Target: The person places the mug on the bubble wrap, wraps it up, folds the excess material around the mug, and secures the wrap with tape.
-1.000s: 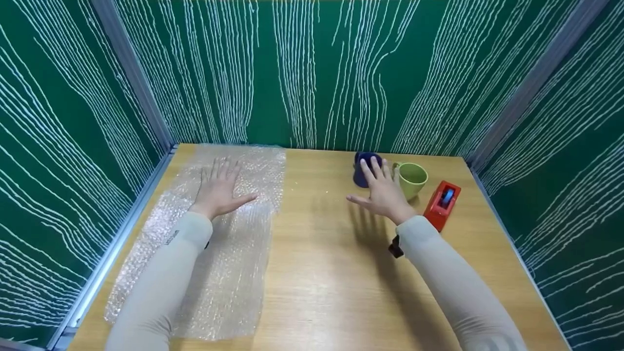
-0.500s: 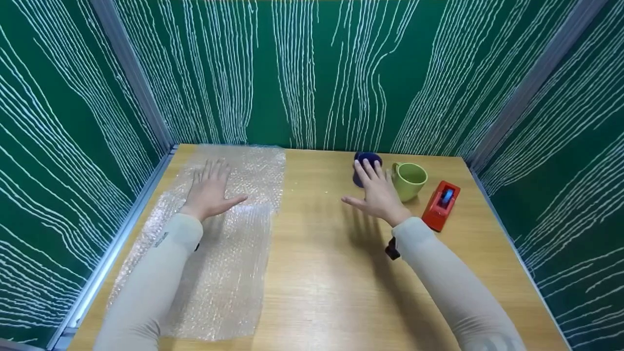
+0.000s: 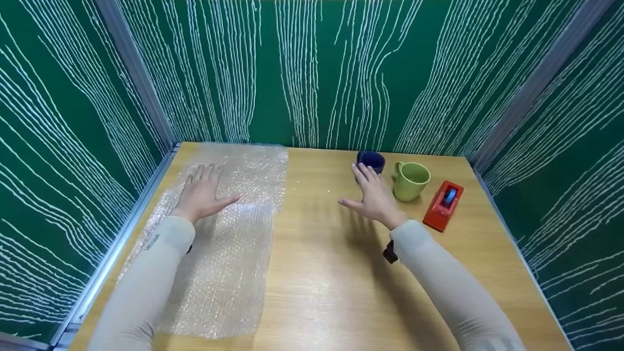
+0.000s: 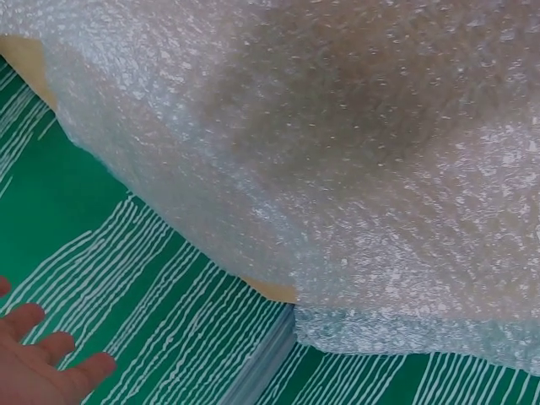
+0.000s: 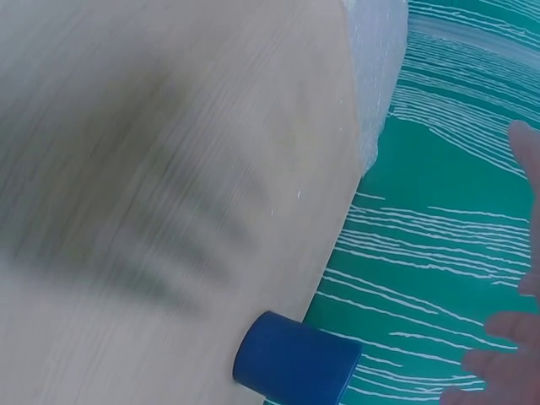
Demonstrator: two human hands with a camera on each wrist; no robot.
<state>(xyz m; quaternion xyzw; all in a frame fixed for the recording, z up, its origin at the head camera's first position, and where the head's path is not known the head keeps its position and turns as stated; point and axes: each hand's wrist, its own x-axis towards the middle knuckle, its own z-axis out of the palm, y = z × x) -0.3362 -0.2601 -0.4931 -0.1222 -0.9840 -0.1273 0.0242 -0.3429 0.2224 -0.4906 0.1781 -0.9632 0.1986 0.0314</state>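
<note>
A sheet of bubble wrap (image 3: 229, 253) lies flat along the left side of the wooden table (image 3: 331, 282). My left hand (image 3: 199, 194) hovers over its far part with fingers straight and spread, holding nothing. My right hand (image 3: 373, 195) is also flat and open above the table, its fingertips just short of a dark blue mug (image 3: 371, 161). In the right wrist view the blue mug (image 5: 295, 361) stands near the table's far edge, and my fingers (image 5: 506, 371) show at the right border. The left wrist view is filled with bubble wrap (image 4: 337, 169).
A light green mug (image 3: 410, 180) stands right of the blue one. A red tape dispenser (image 3: 442, 204) lies near the right edge. Green walls with white lines enclose the table on three sides.
Both hands have drifted slightly left and nearer to me. The right hand has uncovered more of the blue mug. Nothing on the table has moved.
</note>
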